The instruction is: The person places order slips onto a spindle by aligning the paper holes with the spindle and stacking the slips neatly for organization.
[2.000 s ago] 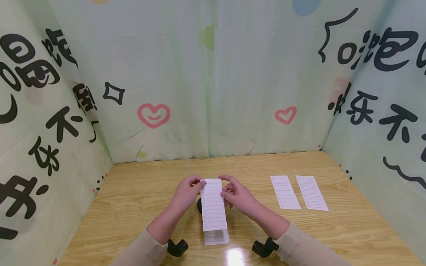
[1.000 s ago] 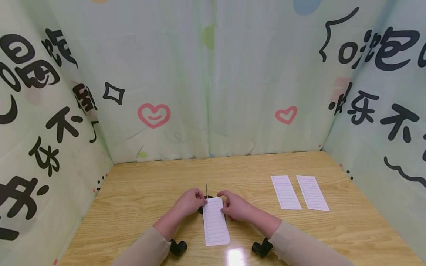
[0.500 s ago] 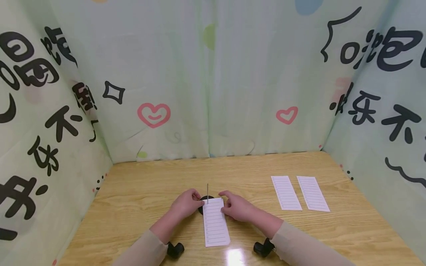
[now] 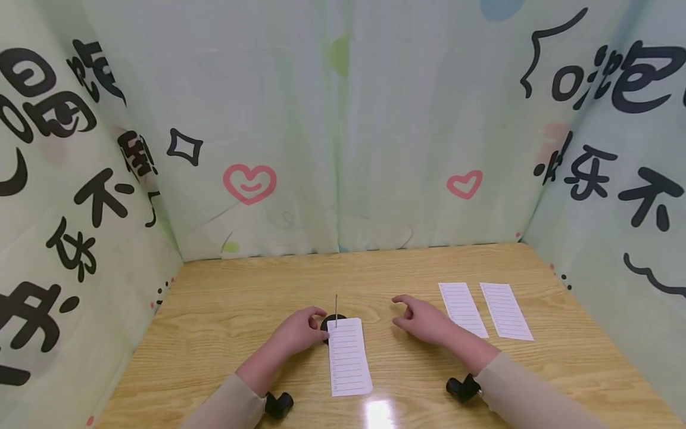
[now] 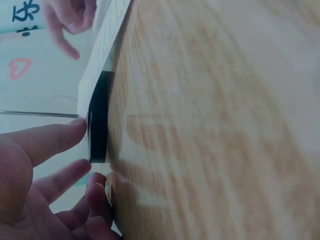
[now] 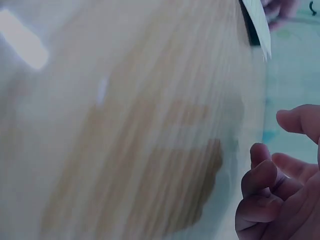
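Note:
A bill spike with a round black base (image 4: pixel 324 326) and a thin upright metal pin (image 4: pixel 336 307) stands mid-table. Lined white paper slips (image 4: pixel 349 360) are on the pin near their top edge, reaching toward the front; how many is unclear. My left hand (image 4: pixel 300 330) is at the left of the base. In the left wrist view its thumb (image 5: pixel 60 136) touches the edge of the slip or base, and the other fingers lie beside the base without gripping. Right of the spike, my right hand (image 4: pixel 426 320) hovers with nothing in it, index finger extended and the others loosely bent.
Two more lined slips, one (image 4: pixel 462 308) near the right forearm and one (image 4: pixel 506 311) farther right, lie flat on the wooden table (image 4: pixel 241 292). Printed curtains (image 4: pixel 284 119) enclose the back and sides. Black wrist devices (image 4: pixel 278 405) sit under both sleeves.
The slip in both hands came down over the pin, which now pokes through it. My right hand then let go and moved right; my left hand stayed near the base.

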### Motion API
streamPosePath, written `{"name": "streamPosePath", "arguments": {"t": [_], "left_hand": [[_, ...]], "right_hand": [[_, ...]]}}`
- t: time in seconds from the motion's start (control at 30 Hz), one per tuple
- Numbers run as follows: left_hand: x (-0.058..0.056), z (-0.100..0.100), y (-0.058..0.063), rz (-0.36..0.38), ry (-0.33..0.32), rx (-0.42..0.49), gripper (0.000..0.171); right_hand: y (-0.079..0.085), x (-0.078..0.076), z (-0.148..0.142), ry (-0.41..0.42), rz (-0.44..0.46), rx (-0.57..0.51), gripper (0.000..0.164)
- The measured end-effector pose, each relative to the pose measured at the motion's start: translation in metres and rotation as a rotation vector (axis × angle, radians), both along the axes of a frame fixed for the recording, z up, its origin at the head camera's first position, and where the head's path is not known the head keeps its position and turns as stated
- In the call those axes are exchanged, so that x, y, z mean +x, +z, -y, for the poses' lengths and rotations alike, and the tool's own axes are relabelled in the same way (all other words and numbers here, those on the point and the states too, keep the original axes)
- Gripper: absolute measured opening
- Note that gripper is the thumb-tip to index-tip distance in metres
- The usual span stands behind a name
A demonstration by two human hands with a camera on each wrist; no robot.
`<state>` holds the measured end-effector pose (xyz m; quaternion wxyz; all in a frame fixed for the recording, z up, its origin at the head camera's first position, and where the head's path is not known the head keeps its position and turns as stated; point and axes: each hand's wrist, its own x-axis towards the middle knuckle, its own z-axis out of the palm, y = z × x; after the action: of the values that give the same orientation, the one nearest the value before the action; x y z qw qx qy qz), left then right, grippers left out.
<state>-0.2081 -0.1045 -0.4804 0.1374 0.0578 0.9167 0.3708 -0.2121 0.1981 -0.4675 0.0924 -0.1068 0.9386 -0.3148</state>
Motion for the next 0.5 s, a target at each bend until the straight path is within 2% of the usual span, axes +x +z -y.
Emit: {"name": "streamPosePath", "arguments": {"t": [0.27,0.5], "left_hand": [[0.0,0.001,0.001,0.006,-0.012,-0.013,0.046],[0.001,0.0,0.003,-0.001,-0.026,-0.007,0.046]], "right_hand": [[0.009,-0.013,-0.066,-0.05,-0.021,0.014,0.057],[0.015,-0.02,-0.109,-0.117,0.01,0.034,0.064]]}}
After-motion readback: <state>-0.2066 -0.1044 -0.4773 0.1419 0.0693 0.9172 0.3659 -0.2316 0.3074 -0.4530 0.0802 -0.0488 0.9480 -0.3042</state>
